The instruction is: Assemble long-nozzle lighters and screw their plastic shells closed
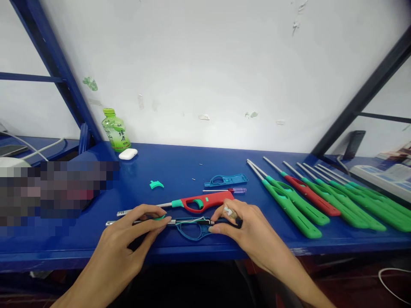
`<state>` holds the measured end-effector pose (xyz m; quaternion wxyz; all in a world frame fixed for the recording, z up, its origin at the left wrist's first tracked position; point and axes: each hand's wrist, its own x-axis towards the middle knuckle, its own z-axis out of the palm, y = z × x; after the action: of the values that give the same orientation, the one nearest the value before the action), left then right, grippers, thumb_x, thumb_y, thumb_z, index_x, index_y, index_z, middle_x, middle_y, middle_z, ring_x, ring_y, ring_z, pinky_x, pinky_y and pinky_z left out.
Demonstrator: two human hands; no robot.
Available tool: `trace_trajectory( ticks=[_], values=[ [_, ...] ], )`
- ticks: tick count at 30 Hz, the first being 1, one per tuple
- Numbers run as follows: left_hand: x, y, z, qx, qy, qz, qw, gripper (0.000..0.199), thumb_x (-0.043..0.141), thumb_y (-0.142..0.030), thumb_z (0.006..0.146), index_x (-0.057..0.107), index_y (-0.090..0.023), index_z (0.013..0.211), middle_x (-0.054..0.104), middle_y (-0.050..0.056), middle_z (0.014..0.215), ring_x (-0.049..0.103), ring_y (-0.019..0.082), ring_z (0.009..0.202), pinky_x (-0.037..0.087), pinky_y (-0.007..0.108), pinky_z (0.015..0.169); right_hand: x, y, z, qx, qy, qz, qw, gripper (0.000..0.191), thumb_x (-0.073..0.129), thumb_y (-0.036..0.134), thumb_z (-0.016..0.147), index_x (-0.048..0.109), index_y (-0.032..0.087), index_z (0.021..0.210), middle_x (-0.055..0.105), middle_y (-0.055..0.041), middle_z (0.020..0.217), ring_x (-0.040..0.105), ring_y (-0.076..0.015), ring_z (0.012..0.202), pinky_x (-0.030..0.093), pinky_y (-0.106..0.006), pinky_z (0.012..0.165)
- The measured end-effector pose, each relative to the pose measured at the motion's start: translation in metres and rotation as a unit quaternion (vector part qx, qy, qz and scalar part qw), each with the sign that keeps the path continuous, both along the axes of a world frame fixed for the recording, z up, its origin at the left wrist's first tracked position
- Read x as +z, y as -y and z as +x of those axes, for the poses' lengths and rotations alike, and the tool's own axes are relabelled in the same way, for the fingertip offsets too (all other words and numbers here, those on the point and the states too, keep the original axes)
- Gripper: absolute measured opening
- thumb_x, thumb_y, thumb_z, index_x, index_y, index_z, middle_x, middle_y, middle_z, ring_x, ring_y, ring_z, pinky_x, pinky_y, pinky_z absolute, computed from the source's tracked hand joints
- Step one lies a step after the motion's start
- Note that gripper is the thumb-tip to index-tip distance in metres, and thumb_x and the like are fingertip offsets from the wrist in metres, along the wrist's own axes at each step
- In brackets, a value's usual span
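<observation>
An opened long-neck lighter with a blue half-shell lies near the front edge of the table, its inner parts and white wire exposed. My left hand pinches its metal neck close to the shell, thumb and fingers together. My right hand has closed its thumb and fingers on the handle end, covering much of it. Just behind both hands lies a red lighter with a teal trigger and collar. Farther back are the other blue half-shell, a screwdriver with a purplish clear handle, and a loose teal trigger.
Several green lighters and a red one lie in a row at right. A green tea bottle and white earbud case stand back left. Tiny screws lie on the blue table. The far left is pixelated.
</observation>
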<state>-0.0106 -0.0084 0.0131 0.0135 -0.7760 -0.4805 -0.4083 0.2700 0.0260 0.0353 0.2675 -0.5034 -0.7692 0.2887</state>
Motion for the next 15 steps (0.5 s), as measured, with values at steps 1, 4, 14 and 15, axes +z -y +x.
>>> trace_trajectory(
  ticks=[1,4,14,15],
  values=[
    [0.0002,-0.0005,0.0001,0.001,0.003,0.003,1.000,0.028,0.058,-0.046,0.107,0.083,-0.035,0.099,0.078,-0.003,0.107,0.078,0.012,0.090,0.060,0.017,0.080,0.0000,0.0004,0.0004,0.000,0.000,-0.001,1.000,0.009,0.084,0.025,0.092,0.075,0.025,0.090,0.071,0.0041,0.087,0.063,-0.0179,0.084,0.040,-0.029,0.076],
    [0.0000,-0.0018,0.0002,0.008,0.006,0.006,1.000,0.029,0.058,-0.048,0.107,0.083,-0.035,0.100,0.078,-0.003,0.107,0.078,0.011,0.090,0.060,0.016,0.081,0.0006,0.0002,0.0008,0.004,0.001,-0.001,1.000,0.009,0.083,0.023,0.092,0.075,0.025,0.090,0.070,0.0043,0.086,0.061,-0.0170,0.082,0.039,-0.029,0.076],
    [0.0001,-0.0010,0.0012,0.017,-0.015,0.011,1.000,0.034,0.054,-0.051,0.108,0.082,-0.034,0.101,0.080,-0.002,0.107,0.079,0.013,0.089,0.061,0.018,0.083,0.0019,-0.0054,0.0047,0.039,-0.041,-0.011,0.998,0.015,0.073,0.027,0.100,0.071,0.024,0.086,0.059,0.0054,0.077,0.051,-0.0140,0.071,0.036,-0.027,0.066],
    [-0.0001,-0.0011,0.0008,0.015,-0.017,0.012,1.000,0.034,0.054,-0.050,0.108,0.082,-0.034,0.101,0.080,-0.002,0.107,0.079,0.013,0.089,0.061,0.019,0.083,0.0014,-0.0050,0.0054,0.043,-0.040,-0.003,0.998,0.016,0.070,0.027,0.102,0.070,0.024,0.086,0.062,0.0048,0.080,0.053,-0.0144,0.074,0.037,-0.027,0.069]
  ],
)
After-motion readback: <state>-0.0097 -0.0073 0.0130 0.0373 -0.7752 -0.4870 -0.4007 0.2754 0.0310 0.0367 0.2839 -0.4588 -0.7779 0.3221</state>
